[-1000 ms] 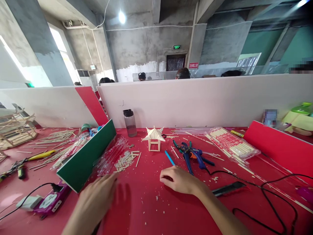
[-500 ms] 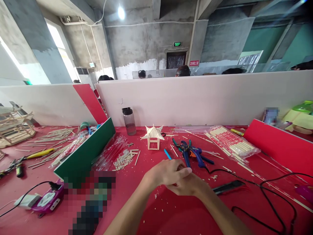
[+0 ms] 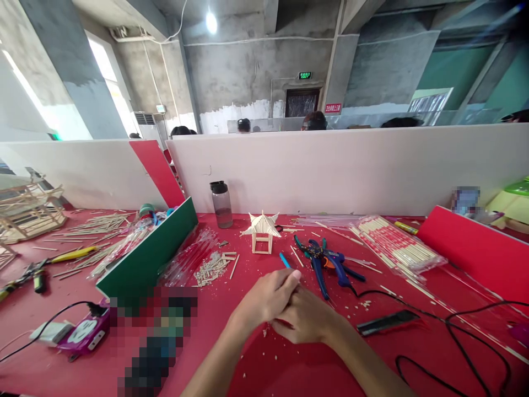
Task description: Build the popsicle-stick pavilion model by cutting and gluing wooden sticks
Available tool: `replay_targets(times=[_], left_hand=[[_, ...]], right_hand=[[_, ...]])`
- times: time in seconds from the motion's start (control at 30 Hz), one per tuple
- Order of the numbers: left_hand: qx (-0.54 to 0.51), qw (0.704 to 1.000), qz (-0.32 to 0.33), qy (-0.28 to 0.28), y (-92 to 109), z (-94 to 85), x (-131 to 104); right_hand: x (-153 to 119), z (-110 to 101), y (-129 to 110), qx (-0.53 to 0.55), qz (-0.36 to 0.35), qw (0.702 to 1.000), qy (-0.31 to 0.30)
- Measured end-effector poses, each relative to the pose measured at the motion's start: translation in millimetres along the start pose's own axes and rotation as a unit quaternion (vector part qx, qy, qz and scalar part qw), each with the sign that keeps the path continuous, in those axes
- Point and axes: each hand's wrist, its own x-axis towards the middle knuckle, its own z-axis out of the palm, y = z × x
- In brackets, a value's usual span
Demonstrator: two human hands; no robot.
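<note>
My left hand (image 3: 264, 298) and my right hand (image 3: 306, 317) are clasped together over the red table, fingers closed around each other. No tool or stick shows in either one, though the space between the palms is hidden. Beyond them stands a small pavilion model (image 3: 262, 234) built of pale wooden sticks, with a pointed roof. A blue pen-like stick (image 3: 284, 260) lies just past my hands. To their right are blue-handled pliers (image 3: 318, 270) and a blue glue gun (image 3: 339, 269) with a black cord.
Cut stick pieces (image 3: 212, 268) lie left of the model, near a green divider board (image 3: 149, 259). A water bottle (image 3: 221, 205) stands behind. Packed sticks (image 3: 397, 242), a black flat strip (image 3: 387, 322) and looping cord occupy the right. A purple power strip (image 3: 85, 333) sits at left.
My clasped hands have shifted against each other: the left thumb now points up and away over the right hand. The view has moved slightly; the table things stay in place.
</note>
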Motion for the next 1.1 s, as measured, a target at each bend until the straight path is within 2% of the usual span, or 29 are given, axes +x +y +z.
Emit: replay_targets(times=[0.07,0.1,0.17,0.23,0.33,0.43,0.63,0.87,1.1], left_hand=[[0.156,0.981,-0.034,0.109,-7.8,2.0,-23.6],[0.234,0.956,-0.066,0.163,-14.3,2.5,-35.8],[0.349,0.901,-0.136,0.220,-31.6,2.5,-58.9],[0.410,0.863,-0.199,0.220,-50.8,1.2,-77.0],[0.445,0.836,-0.251,0.199,-72.6,-1.1,-92.5],[0.449,0.830,-0.282,0.175,-78.1,-2.3,-97.1],[0.434,0.838,-0.304,0.135,-69.0,-1.3,-96.4],[0.416,0.846,-0.303,0.142,-76.4,-0.3,-97.3],[0.413,0.845,-0.311,0.136,-74.2,0.9,-98.1]], right_hand=[[1.6,-2.5,1.9,0.019,0.009,1.000,-0.003],[2.4,-4.5,2.6,0.031,0.016,0.999,-0.005],[3.8,-8.9,3.9,0.056,0.031,0.998,-0.004],[4.4,-12.2,5.2,0.074,0.046,0.996,0.004],[3.8,-13.7,7.5,0.082,0.064,0.994,0.012],[2.4,-12.5,9.3,0.083,0.071,0.994,0.008],[2.2,-10.3,10.7,0.080,0.079,0.994,0.001],[3.0,-9.9,11.2,0.081,0.085,0.993,-0.008],[2.4,-8.3,11.3,0.080,0.089,0.993,-0.011]])
